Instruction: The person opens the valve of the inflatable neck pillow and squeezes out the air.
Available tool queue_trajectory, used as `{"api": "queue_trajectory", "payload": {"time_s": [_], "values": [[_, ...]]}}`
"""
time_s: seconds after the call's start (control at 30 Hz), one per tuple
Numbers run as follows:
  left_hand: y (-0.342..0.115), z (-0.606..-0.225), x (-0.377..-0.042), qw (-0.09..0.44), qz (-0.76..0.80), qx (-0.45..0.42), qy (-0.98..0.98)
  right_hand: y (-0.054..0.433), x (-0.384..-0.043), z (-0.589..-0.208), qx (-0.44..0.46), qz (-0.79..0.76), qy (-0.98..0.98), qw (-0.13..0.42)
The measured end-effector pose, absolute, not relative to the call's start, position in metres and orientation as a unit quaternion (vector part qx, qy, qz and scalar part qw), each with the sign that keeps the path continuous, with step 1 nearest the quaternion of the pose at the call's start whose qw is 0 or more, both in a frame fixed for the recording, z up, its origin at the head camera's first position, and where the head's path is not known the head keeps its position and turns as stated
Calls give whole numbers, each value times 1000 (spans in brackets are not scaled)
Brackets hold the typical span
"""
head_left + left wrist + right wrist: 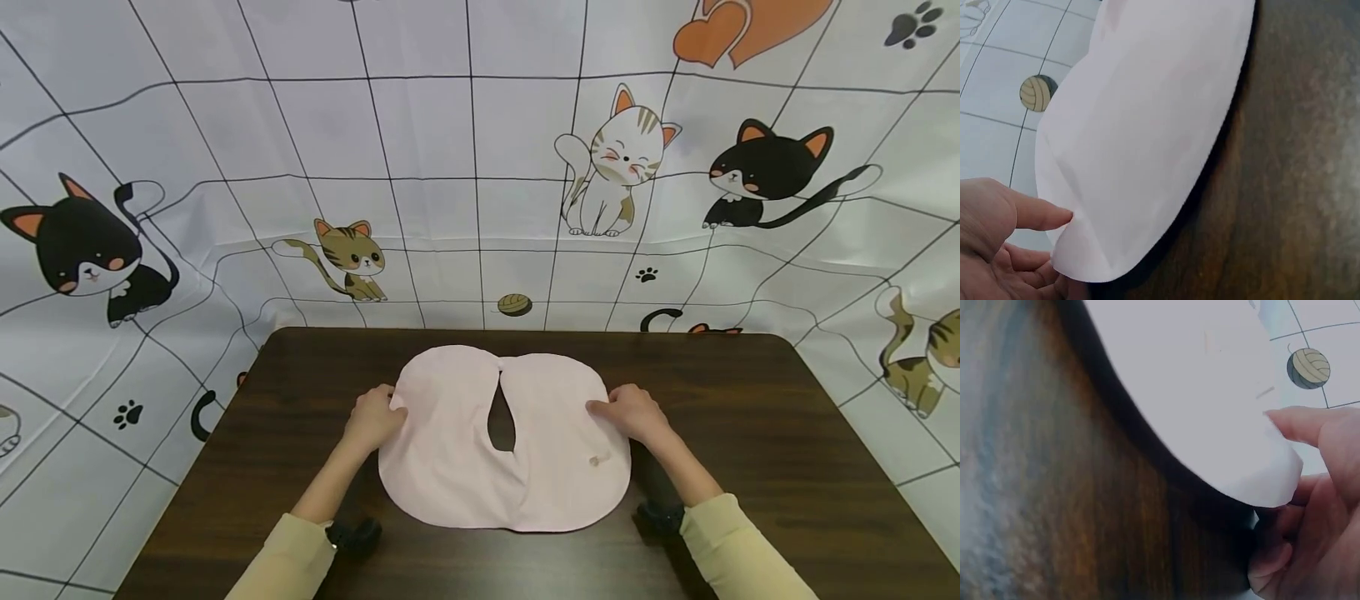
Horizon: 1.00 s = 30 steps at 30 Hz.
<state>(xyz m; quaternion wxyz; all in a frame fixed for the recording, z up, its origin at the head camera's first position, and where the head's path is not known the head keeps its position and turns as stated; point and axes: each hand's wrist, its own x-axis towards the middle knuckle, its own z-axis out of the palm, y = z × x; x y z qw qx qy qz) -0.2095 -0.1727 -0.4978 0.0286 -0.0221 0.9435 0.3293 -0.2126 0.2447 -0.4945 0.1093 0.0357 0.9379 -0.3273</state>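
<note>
A pale pink cloth bib (442,450) with two rounded lobes is spread out above the dark table. Its middle has a teardrop-shaped opening, closed at the far end, and a small brownish mark shows on the right lobe. My left hand (377,418) pinches the left edge between thumb and fingers; in the left wrist view the bib (1154,125) creases at the thumb tip. On the opposite side, my right hand (633,413) pinches the right edge, thumb on top. In the right wrist view the other fingers of that hand (1329,487) curl beneath the cloth.
The dark wooden table (750,442) reaches back to a white sheet (420,150) printed with grid lines and cartoon cats. Dark devices are strapped at both wrists, the left one (356,537) and the right one (660,517), below yellow sleeves.
</note>
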Motion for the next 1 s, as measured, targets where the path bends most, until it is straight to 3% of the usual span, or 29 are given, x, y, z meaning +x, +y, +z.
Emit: {"api": "queue_trajectory", "payload": {"time_s": [0.13,0.43,0.73,1.0], "values": [[-175,-502,-215,7,359,-28,933,245,-210,-494,19,-358,927,111],[-172,-504,-222,-45,406,-53,911,249,-207,-486,46,-448,891,60],[-167,-499,-235,-29,462,-104,880,274,-210,-489,84,-425,901,-9],[-148,-494,-247,-42,477,-94,873,298,-211,-486,114,-425,898,3]]}}
